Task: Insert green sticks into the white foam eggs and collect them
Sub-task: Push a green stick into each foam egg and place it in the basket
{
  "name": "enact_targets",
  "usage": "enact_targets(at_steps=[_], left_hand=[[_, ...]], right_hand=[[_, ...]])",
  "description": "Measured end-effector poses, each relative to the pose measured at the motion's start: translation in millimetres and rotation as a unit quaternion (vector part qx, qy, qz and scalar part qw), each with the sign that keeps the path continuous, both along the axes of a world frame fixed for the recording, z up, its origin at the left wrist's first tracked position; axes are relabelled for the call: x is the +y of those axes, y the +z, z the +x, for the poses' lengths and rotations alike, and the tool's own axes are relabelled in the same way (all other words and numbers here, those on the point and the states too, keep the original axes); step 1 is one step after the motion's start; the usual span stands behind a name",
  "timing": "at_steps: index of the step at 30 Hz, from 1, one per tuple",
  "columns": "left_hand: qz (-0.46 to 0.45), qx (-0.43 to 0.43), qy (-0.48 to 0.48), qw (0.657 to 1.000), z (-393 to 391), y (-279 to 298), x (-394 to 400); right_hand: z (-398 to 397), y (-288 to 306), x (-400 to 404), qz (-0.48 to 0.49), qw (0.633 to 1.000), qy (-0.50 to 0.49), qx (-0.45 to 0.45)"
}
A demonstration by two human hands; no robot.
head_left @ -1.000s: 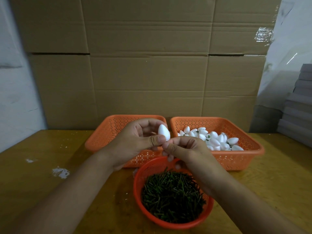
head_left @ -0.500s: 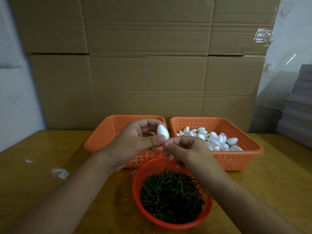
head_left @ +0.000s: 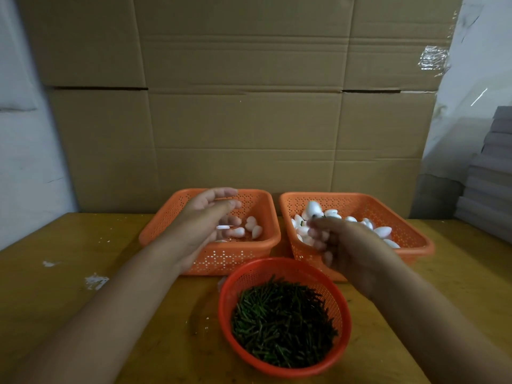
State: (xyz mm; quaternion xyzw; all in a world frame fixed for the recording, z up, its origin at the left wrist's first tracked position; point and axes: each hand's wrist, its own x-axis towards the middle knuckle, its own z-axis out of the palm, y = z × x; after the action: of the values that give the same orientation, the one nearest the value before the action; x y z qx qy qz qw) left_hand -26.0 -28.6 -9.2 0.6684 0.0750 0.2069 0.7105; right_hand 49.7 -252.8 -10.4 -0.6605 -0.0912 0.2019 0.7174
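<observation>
- The two rectangular baskets, left (head_left: 221,256) and right (head_left: 357,199), in the middle of the frame look like perforated orange plastic with a soft sheen.
- The round basket (head_left: 243,278) at lower centre is finer red-orange plastic mesh.
- The foam eggs (head_left: 383,231) look white, smooth and matt.
- The sticks (head_left: 282,325) are dark green and dull.
- The table (head_left: 69,273) is yellowish wood, lightly glossy, with white flecks at left.
- The cardboard (head_left: 243,106) across the top is matt brown, creased, with shiny clear tape (head_left: 433,58) at upper right.

Dim, warm indoor light; both hands (head_left: 210,217) motion-blurred, glare on tape (head_left: 432,58) upper right, wide-angle bending at edges.
</observation>
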Motion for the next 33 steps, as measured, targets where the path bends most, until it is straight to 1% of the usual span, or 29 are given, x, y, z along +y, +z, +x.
enact_targets(at_steps=[2,4,6,7,9,11,13,15,16,18,19,20,22,25,27,29,31,33], left_hand=[[-0.014,-0.005,0.008,1.0,2,0,3],[-0.015,-0.011,0.022,1.0,3,-1,6],[-0.01,-0.014,0.036,0.999,4,-1,9],[-0.01,-0.017,0.042,0.999,4,0,11],[-0.002,-0.021,0.057,0.998,4,1,15],[0.031,-0.021,0.076,0.996,4,1,19],[0.073,-0.014,0.094,0.993,4,0,24],[0.106,0.002,0.11,0.988,3,-1,31],[0.115,0.008,0.115,0.987,3,-1,35],[0.123,0.012,0.125,0.984,3,0,42],[0.13,0.015,0.129,0.983,3,0,46],[0.142,0.02,0.131,0.981,3,0,48],[0.17,0.031,0.125,0.977,4,-1,53],[0.233,0.063,0.115,0.964,6,-9,58],[0.296,0.082,0.114,0.945,14,-13,62],[0.37,0.12,0.109,0.915,26,-16,69],[0.445,0.17,0.093,0.874,42,-17,76],[0.502,0.209,0.067,0.837,61,-17,82]], right_hand=[[9,0,-4,0.079,0.996,-0.046,0.016],[13,-1,-7,0.105,0.992,-0.068,0.02],[12,-2,-7,0.083,0.995,-0.054,0.012],[10,-2,-7,0.061,0.998,-0.029,0.007],[5,0,-5,-0.003,0.999,0.048,-0.015],[-3,0,-4,-0.07,0.986,0.138,-0.058],[-12,-1,-3,-0.139,0.959,0.212,-0.125],[-19,-5,-1,-0.226,0.91,0.27,-0.219],[-22,-7,0,-0.276,0.873,0.292,-0.276],[-27,-10,3,-0.367,0.786,0.326,-0.376],[-30,-10,4,-0.399,0.752,0.341,-0.398],[-32,-12,4,-0.424,0.728,0.356,-0.404],[-34,-15,5,-0.458,0.691,0.379,-0.412],[-34,-20,7,-0.48,0.652,0.4,-0.429],[-32,-23,9,-0.487,0.637,0.404,-0.44],[-31,-24,10,-0.492,0.63,0.406,-0.443],[-30,-25,10,-0.496,0.625,0.41,-0.443],[-29,-25,9,-0.495,0.624,0.413,-0.442]])
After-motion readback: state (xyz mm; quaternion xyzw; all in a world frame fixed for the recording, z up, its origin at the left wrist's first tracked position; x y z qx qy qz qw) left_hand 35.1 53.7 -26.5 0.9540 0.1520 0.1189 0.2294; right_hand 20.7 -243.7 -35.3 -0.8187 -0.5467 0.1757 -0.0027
